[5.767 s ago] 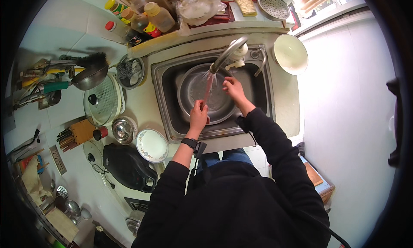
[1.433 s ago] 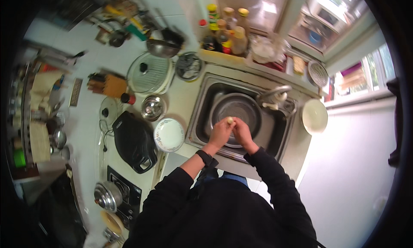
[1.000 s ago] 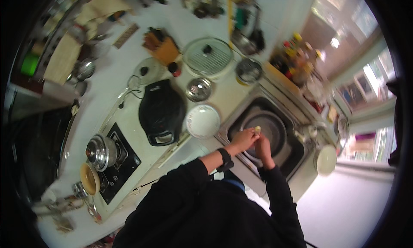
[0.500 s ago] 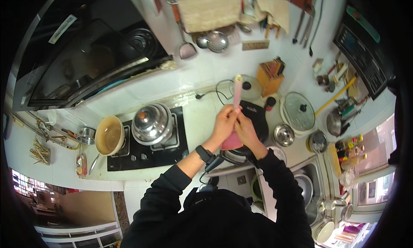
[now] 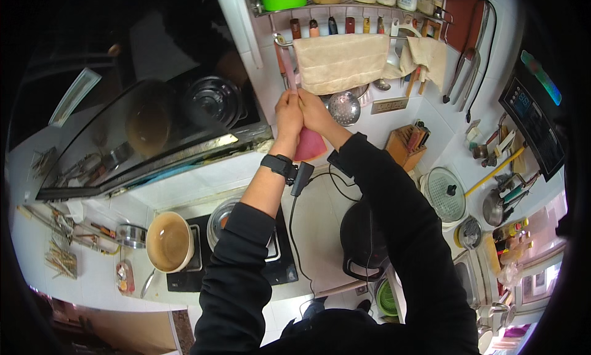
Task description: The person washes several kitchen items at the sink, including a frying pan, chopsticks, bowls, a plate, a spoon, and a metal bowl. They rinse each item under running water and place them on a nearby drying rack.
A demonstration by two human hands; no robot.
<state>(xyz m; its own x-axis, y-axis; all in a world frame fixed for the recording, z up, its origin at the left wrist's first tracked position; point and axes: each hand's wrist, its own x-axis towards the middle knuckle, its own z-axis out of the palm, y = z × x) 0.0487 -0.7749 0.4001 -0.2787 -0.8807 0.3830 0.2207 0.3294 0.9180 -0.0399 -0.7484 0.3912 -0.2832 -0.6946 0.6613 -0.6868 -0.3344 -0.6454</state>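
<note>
A pink spatula (image 5: 309,144) is upright in front of the tiled wall, its flat flared blade hanging down. Both my hands are closed round its upper part: my left hand (image 5: 288,115) on the left, my right hand (image 5: 314,112) pressed against it. The handle rises above my fingers toward the left end of the metal rail (image 5: 284,44); whether it touches the rail I cannot tell. A beige cloth (image 5: 341,63) hangs over that rail just right of my hands. Beside my right hand hangs a perforated skimmer (image 5: 343,107).
A cream pan (image 5: 169,241) stands on the black hob (image 5: 183,281), with a lidded steel pot (image 5: 220,223) partly behind my left sleeve. To the right are a black appliance (image 5: 354,238), a knife block (image 5: 406,146) and a pan with a glass lid (image 5: 444,198). The dark range hood (image 5: 141,139) juts out left.
Both hands have risen from above the counter to the wall rail, carrying the pink spatula up and to the left. The view has tilted up, showing the shelf above the rail.
</note>
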